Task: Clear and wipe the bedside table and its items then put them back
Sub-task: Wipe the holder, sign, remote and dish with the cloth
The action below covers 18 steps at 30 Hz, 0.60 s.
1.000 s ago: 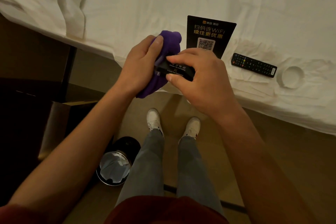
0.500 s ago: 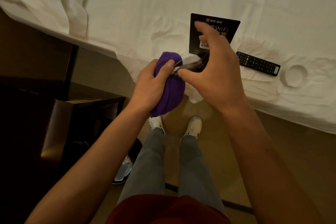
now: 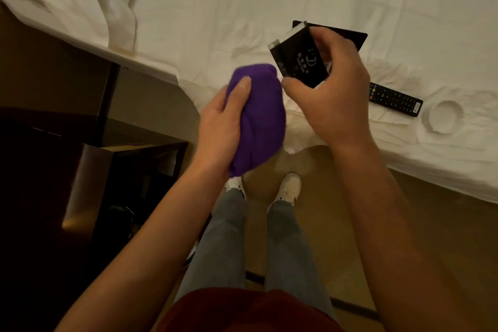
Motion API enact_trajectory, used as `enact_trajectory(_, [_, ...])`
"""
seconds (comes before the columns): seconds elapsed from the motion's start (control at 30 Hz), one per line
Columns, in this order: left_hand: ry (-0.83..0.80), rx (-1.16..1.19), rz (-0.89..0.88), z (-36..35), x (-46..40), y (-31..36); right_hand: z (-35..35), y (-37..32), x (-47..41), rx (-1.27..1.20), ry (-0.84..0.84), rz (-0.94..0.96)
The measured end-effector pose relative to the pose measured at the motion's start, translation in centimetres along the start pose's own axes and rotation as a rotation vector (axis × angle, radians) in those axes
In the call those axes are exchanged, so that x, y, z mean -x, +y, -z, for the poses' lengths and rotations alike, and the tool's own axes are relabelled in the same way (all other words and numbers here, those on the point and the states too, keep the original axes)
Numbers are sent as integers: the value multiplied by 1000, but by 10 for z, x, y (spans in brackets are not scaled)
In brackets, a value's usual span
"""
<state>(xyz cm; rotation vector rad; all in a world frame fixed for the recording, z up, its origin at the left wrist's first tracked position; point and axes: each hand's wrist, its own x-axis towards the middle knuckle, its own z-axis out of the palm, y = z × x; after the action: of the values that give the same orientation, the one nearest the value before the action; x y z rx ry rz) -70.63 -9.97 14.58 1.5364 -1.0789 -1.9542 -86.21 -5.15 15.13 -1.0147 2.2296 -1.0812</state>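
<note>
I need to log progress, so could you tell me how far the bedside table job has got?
Clearing looks done: the remote, black card and white dish lie on the bed. In hand: the right hand holds a small black box beside the purple cloth bunched in the left hand. Left: returning everything; whether the table was wiped is unseen.

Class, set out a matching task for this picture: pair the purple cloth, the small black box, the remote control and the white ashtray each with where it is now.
Things:
1. purple cloth
2. small black box
3. remote control
4. white ashtray

Places:
A. farthest right on the bed sheet
B. in the right hand
C. in the left hand
D. lying between the right hand and the ashtray

Pairs: 1-C, 2-B, 3-D, 4-A
</note>
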Motion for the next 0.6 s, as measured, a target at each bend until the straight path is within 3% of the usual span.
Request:
enact_trajectory(0.1, [53, -281, -325, 4, -8, 15, 7, 4, 1, 10, -100, 23])
enact_trajectory(0.17, [31, -386, -402, 3, -14, 20, 8, 6, 3, -7, -174, 56])
enact_trajectory(0.4, [-143, -499, -385, 18, -30, 16, 23, 15, 3, 24, -411, 82])
enact_trajectory(0.6, [-142, -391, -372, 20, -46, 20, 4, 11, 32, -6, -719, 82])
